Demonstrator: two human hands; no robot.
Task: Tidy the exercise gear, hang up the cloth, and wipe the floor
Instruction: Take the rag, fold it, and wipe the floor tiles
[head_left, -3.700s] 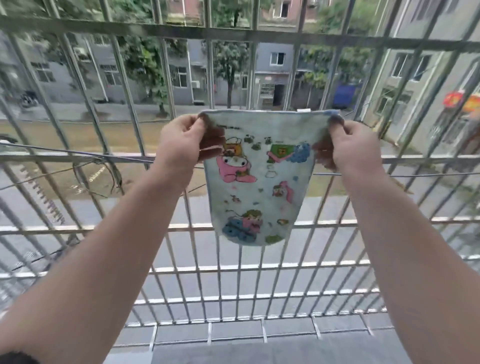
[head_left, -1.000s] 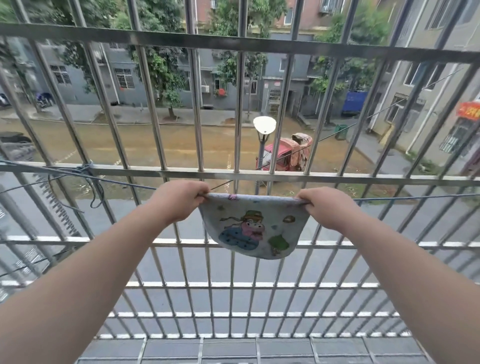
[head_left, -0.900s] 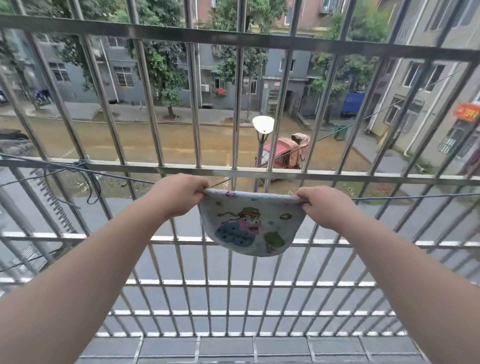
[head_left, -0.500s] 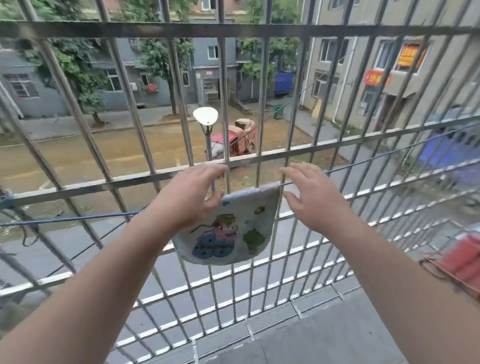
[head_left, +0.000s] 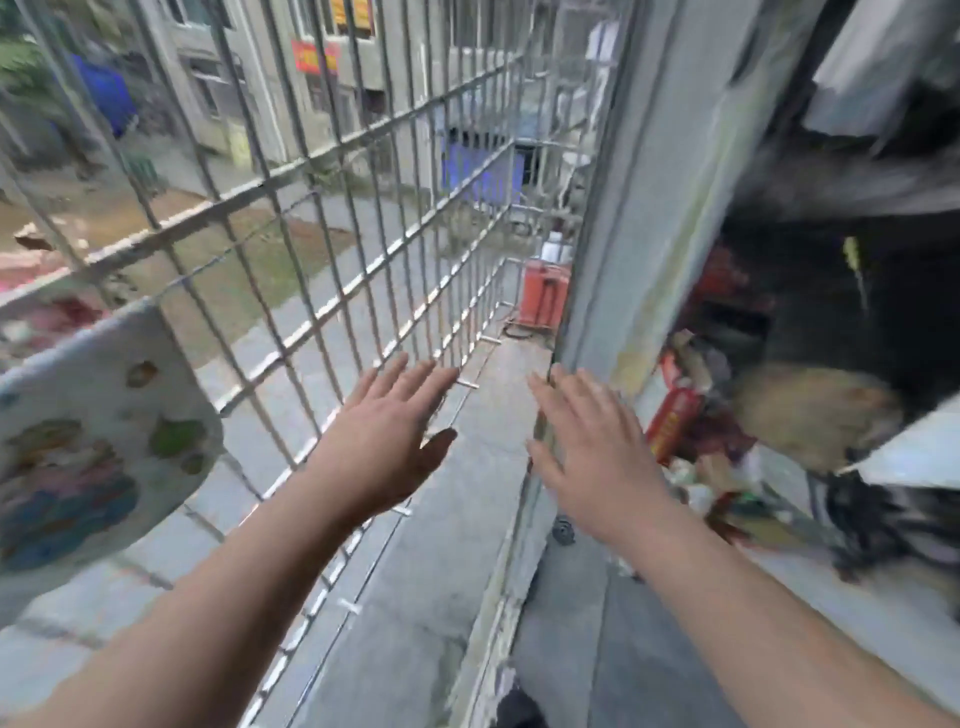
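Both hands, left hand (head_left: 387, 441) and right hand (head_left: 592, 447), are released with fingers spread, holding nothing, because the cloth (head_left: 98, 436) hangs unaided at the metal grille (head_left: 322, 218).

Both hands (head_left: 387, 441) (head_left: 597, 452) outstretched, fingers (head_left: 415, 376) spread.

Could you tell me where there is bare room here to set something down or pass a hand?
The grey ledge between the metal bars and the window frame is bare up to the red box. Both open hands, left hand and right hand, hover there. Right of the frame, the clutter is crowded. The cloth hangs at left.
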